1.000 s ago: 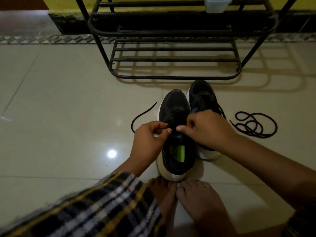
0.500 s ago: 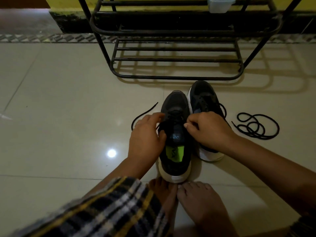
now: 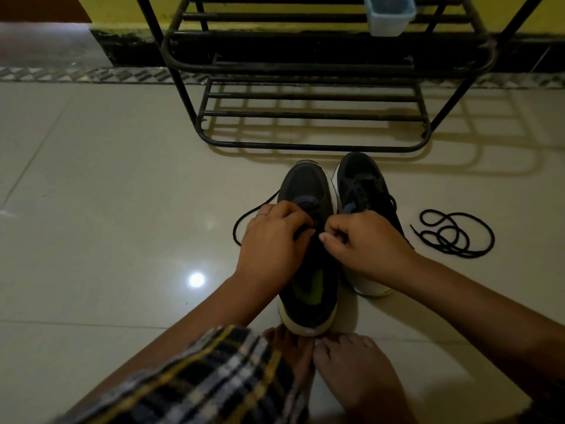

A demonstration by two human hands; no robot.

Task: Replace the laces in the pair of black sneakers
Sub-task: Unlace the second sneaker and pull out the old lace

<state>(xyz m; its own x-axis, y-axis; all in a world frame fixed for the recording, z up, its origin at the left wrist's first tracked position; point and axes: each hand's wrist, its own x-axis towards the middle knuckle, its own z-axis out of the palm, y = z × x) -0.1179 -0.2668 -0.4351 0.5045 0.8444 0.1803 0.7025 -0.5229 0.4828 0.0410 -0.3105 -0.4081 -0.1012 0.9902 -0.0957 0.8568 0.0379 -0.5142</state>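
Two black sneakers with white soles stand side by side on the tiled floor. The left sneaker (image 3: 308, 191) has a green insole and its heel rests against my bare feet. The right sneaker (image 3: 362, 182) is laced. My left hand (image 3: 272, 240) and my right hand (image 3: 367, 243) meet over the left sneaker's tongue, each pinching the black lace (image 3: 244, 217) there. The lace's free end loops out onto the floor to the left. My fingers hide the eyelets.
A loose black lace (image 3: 452, 234) lies coiled on the floor right of the sneakers. A black metal shoe rack (image 3: 312, 145) stands just beyond the toes, with a pale plastic tub (image 3: 388, 13) on an upper shelf. My plaid-covered knee (image 3: 189, 384) is at the bottom left.
Both hands slid forward along the left sneaker toward the toe, then drew together over the tongue. The lace end on the left floor stayed put.
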